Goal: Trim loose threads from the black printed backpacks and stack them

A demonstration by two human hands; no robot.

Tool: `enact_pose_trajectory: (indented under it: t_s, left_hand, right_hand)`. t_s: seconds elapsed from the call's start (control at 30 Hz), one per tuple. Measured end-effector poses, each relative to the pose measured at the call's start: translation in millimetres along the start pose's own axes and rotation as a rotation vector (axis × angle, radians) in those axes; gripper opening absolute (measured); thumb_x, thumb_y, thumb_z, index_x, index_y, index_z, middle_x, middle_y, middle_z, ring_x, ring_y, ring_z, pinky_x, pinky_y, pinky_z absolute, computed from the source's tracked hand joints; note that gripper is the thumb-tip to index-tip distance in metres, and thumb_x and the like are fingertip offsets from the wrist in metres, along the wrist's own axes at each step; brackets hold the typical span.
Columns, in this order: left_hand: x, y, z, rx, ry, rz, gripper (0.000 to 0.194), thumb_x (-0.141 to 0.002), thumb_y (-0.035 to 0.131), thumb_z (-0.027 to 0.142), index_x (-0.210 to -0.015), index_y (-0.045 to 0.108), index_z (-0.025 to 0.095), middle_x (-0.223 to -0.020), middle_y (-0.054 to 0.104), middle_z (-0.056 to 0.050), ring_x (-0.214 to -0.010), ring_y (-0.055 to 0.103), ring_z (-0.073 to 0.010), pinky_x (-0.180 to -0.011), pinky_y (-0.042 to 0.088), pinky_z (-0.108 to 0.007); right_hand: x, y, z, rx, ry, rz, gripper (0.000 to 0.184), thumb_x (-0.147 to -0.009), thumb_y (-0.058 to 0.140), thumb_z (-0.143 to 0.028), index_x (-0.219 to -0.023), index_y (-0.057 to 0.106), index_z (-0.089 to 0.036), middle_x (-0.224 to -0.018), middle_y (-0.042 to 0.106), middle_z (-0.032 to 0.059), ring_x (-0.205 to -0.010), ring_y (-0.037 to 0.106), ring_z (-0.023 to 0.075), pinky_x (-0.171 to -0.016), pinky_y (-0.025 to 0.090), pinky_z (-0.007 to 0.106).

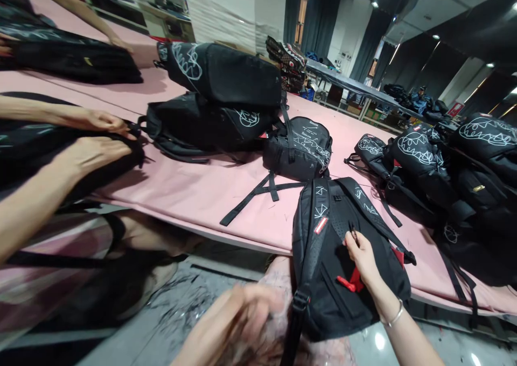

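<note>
A black backpack with white scribble marks on its straps leans over the table's front edge, its strap side facing me. Over its back panel, my right hand is closed on small dark thread snips, points up. A red strap piece hangs just below that hand. My left hand is at the backpack's left, smeared by motion; its fingers cannot be read clearly, and I see nothing in it. A smaller black bag with white lettering lies behind the backpack, its straps spread on the table.
The pink-covered table carries two stacked black bags in the middle and a pile of black backpacks at right. At left, a co-worker's hands are on another black bag. Another person's arm reaches in behind.
</note>
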State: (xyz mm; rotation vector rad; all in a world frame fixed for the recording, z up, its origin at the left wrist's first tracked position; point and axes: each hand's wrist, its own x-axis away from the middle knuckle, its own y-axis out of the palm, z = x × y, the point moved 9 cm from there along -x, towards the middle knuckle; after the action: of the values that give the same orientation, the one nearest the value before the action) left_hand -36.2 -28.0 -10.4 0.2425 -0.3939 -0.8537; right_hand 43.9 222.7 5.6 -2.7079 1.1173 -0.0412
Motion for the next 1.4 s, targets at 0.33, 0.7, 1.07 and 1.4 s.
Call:
enact_pose_trajectory:
  t_s: [0.33,0.7,1.07,1.4]
  left_hand:
    - [-143,62.4,-29,0.219,-0.111,0.002,0.032,-0.063,0.073,0.037,-0.08,0.066,0.012,-0.072,0.068,-0.007,-0.067,0.062,-0.0184,-0.061,0.046,-0.026]
    - [-152,66.2,-47,0.455,-0.167,-0.047,0.029,-0.062,0.076,0.023,-0.088,0.063,0.016,-0.077,0.07,-0.004,-0.071,0.065,-0.019,-0.073,0.049,-0.031]
    - [-151,68.7,-49,0.506,-0.19,-0.064,0.033,-0.064,0.075,0.023,-0.094,0.063,0.016,-0.083,0.071,-0.006,-0.073,0.065,-0.0185,-0.075,0.047,-0.032]
    - [-155,58.5,-48,0.361,-0.133,-0.009,0.038,-0.062,0.076,0.028,-0.095,0.064,0.015,-0.094,0.069,-0.006,-0.081,0.062,-0.0178,-0.078,0.044,-0.029]
  right_hand:
    - [-11,10,27,-0.186,0.186,-0.107,0.041,-0.065,0.066,-0.051,-0.084,0.048,-0.019,-0.046,0.024,-0.0145,-0.033,0.015,0.0021,-0.033,0.012,0.015]
    - [-16,6,15,0.086,-0.021,-0.005,0.022,-0.078,0.059,-0.038,-0.074,0.051,-0.018,-0.055,0.033,-0.0081,-0.05,0.032,0.0073,-0.048,0.028,0.019]
    - [-20,16,16,0.159,-0.048,-0.029,0.02,-0.078,0.057,-0.038,-0.077,0.054,-0.018,-0.053,0.03,-0.0089,-0.049,0.03,0.0074,-0.046,0.029,0.02]
    - [-26,15,13,0.25,-0.044,-0.053,0.017,-0.079,0.056,-0.034,-0.074,0.054,-0.018,-0.056,0.041,-0.0061,-0.051,0.036,0.0084,-0.05,0.032,0.021]
